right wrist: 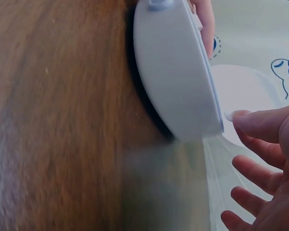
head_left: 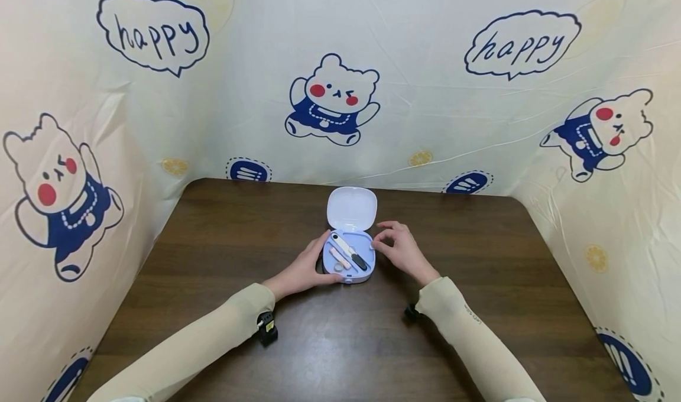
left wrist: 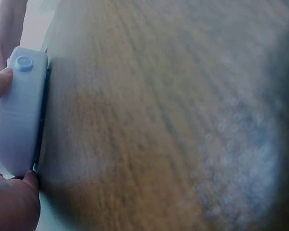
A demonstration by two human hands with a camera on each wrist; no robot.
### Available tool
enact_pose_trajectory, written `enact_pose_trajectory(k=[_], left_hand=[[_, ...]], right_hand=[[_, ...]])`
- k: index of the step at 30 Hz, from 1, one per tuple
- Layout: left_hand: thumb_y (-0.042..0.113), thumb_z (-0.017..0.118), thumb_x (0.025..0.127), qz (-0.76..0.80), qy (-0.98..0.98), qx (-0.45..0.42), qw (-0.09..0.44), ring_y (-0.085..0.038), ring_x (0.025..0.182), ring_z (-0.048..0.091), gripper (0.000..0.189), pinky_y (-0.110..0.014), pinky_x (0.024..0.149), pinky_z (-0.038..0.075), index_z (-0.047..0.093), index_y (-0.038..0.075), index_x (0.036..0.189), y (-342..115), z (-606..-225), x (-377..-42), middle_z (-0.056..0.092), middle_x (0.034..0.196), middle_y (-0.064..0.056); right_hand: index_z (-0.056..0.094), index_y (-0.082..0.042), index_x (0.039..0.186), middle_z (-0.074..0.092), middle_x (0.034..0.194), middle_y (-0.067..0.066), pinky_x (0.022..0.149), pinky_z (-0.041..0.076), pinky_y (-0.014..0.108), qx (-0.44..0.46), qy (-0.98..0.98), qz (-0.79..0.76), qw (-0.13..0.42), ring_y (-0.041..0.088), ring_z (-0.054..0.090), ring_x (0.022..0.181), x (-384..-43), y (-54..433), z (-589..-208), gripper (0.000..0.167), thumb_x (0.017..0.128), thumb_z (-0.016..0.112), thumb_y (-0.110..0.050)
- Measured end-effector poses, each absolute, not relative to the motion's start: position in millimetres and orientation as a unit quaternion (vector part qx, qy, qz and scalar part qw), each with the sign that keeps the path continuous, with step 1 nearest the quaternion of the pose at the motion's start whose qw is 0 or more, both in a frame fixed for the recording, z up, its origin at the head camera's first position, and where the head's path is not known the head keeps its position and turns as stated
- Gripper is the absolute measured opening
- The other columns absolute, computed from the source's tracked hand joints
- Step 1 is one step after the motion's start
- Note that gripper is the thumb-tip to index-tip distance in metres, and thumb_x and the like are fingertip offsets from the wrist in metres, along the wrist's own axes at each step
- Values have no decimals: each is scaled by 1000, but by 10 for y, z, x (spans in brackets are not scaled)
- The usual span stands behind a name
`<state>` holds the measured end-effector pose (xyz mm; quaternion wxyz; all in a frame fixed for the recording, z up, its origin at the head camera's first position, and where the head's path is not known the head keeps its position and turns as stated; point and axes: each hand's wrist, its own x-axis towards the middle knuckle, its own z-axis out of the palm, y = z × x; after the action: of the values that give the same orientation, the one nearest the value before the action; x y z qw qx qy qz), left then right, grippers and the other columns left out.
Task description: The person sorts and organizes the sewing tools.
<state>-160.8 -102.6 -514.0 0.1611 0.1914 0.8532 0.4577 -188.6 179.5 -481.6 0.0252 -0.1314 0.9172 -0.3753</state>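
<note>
A small light-blue case lies on the table with its translucent lid raised at the back. Inside are a slim white-and-black tool, a short pale pink stick and a small ring-shaped piece. My left hand grips the case from its left, thumb at the front near the round button. At the right edge, my right hand pinches a tiny white piece between thumb and index finger, the other fingers spread. I cannot tell what this piece is.
The dark wooden table has rounded back corners. A pale printed cloth hangs behind it and along both sides. Both forearms wear light sleeves, and a black wrist camera sits on the left one.
</note>
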Motion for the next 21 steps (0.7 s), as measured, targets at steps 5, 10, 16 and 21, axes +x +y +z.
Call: enact_pose_trajectory(k=[5, 10, 16, 21], left_hand=[[49, 85, 85, 457, 854, 189, 161, -33, 154, 27, 119, -53, 123, 27, 9, 14, 169, -1022, -5146, -1602, 20, 170, -18], [49, 85, 85, 456, 855, 186, 164, -33, 154, 28, 118, -54, 123, 27, 9, 15, 169, -1023, -5156, -1599, 21, 170, -18], [50, 85, 85, 454, 855, 186, 165, -33, 154, 28, 118, -54, 123, 28, 9, 15, 169, -1024, -5163, -1605, 21, 170, -18], [49, 85, 85, 454, 856, 187, 165, -33, 154, 28, 117, -53, 123, 27, 9, 16, 169, -1025, -5158, -1613, 20, 170, -17]], right_hand=[[79, -10, 89, 61, 141, 17, 113, 36, 59, -139, 918, -370, 17, 40, 46, 135, -1892, 1720, -4854, 7, 95, 78, -14], [78, -12, 88, 59, 143, 18, 116, 34, 60, -143, 925, -352, 24, 40, 44, 137, -1880, 1663, -4865, 7, 95, 78, -14], [78, -13, 88, 58, 143, 20, 117, 32, 61, -150, 936, -318, 37, 42, 43, 138, -1885, 1616, -4854, 9, 96, 77, -16], [77, -13, 88, 58, 140, 21, 116, 34, 60, -172, 938, -299, 41, 42, 45, 136, -1912, 1600, -4854, 9, 97, 76, -15]])
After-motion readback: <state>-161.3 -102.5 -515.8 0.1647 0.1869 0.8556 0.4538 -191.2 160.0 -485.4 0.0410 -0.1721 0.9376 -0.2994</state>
